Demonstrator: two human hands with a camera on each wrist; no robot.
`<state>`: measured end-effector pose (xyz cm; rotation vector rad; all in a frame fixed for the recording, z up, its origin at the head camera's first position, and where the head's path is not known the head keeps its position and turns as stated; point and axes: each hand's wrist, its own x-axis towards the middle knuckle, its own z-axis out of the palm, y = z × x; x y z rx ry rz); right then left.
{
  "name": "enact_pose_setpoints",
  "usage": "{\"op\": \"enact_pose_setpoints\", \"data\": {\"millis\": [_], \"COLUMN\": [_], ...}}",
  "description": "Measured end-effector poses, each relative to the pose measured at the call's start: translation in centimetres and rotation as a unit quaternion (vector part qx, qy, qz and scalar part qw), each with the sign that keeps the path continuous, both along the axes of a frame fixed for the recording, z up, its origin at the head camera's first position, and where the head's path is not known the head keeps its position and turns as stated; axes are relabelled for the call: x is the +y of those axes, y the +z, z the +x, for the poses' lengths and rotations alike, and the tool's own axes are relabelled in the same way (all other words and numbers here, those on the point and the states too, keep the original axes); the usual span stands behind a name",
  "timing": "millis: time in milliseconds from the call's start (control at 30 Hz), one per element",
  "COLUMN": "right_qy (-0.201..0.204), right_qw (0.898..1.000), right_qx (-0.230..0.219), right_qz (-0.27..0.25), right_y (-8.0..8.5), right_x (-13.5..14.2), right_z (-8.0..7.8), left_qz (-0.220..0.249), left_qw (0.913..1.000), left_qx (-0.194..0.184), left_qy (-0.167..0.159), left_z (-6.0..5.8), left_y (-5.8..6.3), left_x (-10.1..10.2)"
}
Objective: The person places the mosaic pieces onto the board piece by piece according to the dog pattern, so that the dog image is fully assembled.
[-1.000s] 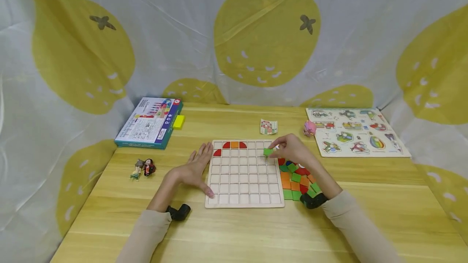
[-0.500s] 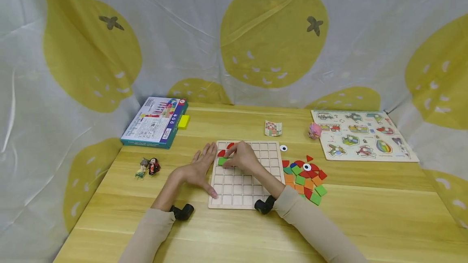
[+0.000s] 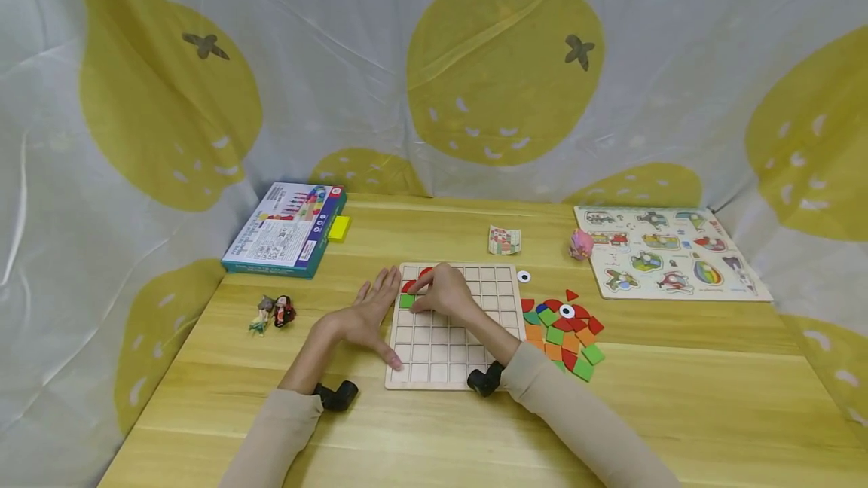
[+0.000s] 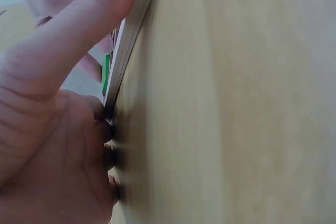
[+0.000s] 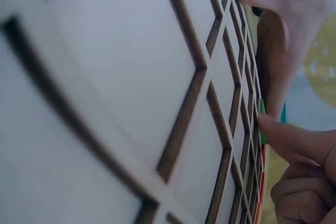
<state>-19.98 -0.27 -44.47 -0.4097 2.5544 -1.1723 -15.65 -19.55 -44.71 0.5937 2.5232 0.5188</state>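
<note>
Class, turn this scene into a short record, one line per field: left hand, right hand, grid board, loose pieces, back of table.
Left hand: rests at the left edge of the grid board, fingers spread
Right hand: pinches a green square at the leftmost column, just nearer the person than a red piece
Grid board: flat on the table, mostly unfilled
Loose pieces: red, orange and green among them, right of the board
Back of table: box, small card, picture puzzle
</note>
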Motion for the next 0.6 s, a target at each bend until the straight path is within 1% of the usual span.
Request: {"op": "enact_pose_setpoints", "data": {"millis": [100, 233, 300, 367, 467, 600], "right_qy": [0.019, 0.067, 0.094, 0.107, 0.107, 0.070], "right_qw": [1.000, 0.997, 0.994, 0.993, 0.993, 0.997], "right_qx": [-0.004, -0.026, -0.030, -0.026, -0.016, -0.011], "right_qz": [-0.003, -0.035, -0.045, -0.044, -0.037, -0.029], "right_y": [0.0, -0.1, 0.1, 0.6, 1.6, 2.3], "right_x": [-0.1, 0.1, 0.6, 1.5, 4.2, 9.8], "right_z": [-0.1, -0.4, -0.5, -0.5, -0.5, -0.5], "left_qz": [-0.001, 0.006, 0.009, 0.009, 0.006, 0.006], "left_qw": [1.0000, 1.0000, 0.9999, 0.9999, 0.9999, 1.0000], "left_qx": [-0.003, -0.004, -0.005, -0.005, -0.005, 0.002], "left_qy": [-0.003, -0.003, 0.001, 0.006, 0.008, 0.007], "left_z": [0.0, 0.0, 0.1, 0.1, 0.1, 0.0], "left_y": [-0.1, -0.2, -0.1, -0.1, -0.1, -0.2], "left_x": [0.0, 0.0, -0.1, -0.1, 0.0, 0.0]}}
